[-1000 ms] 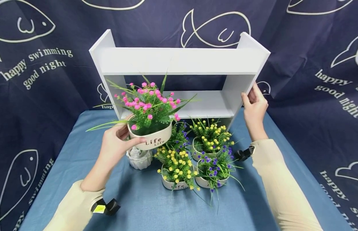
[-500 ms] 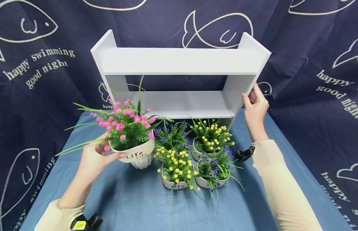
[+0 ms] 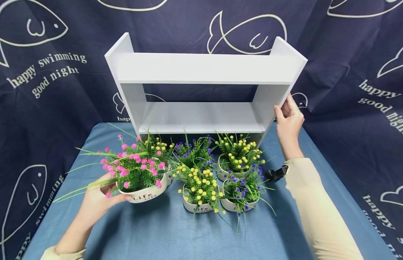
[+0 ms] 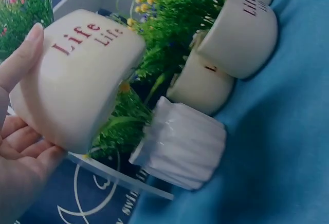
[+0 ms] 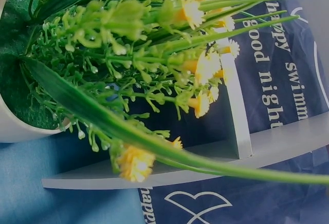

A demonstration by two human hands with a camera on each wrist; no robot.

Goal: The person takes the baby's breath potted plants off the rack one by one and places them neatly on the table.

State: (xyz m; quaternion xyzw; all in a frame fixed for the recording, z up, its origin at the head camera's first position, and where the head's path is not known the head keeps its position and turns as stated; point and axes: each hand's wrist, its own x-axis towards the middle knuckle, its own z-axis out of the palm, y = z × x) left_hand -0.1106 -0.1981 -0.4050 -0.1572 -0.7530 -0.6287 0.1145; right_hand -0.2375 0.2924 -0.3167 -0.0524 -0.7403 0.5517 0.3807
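My left hand [image 3: 99, 198] holds a white oval flowerpot [image 3: 144, 194] with pink flowers and "Life" lettering, thumb on its front and fingers round its side. In the left wrist view the held pot [image 4: 82, 75] is off the table, beside a white ribbed pot [image 4: 182, 144]. The head view has it hiding most of that ribbed pot, whose yellow flowers [image 3: 157, 146] show behind. My right hand [image 3: 289, 124] grips the right side panel of a white shelf rack [image 3: 204, 68], with the thumb on the front edge and fingers behind.
Before the rack stand two pots with yellow flowers [image 3: 201, 180] [image 3: 241, 151] and two with purple flowers [image 3: 241, 189] [image 3: 193, 151], close together. Blue cloth [image 3: 188, 238] covers the table. A dark fish-print curtain [image 3: 344, 108] hangs behind.
The left hand has carried the pink-flowered pot left and down, away from the shelf rack toward the table. The right hand keeps its grip on the side panel.
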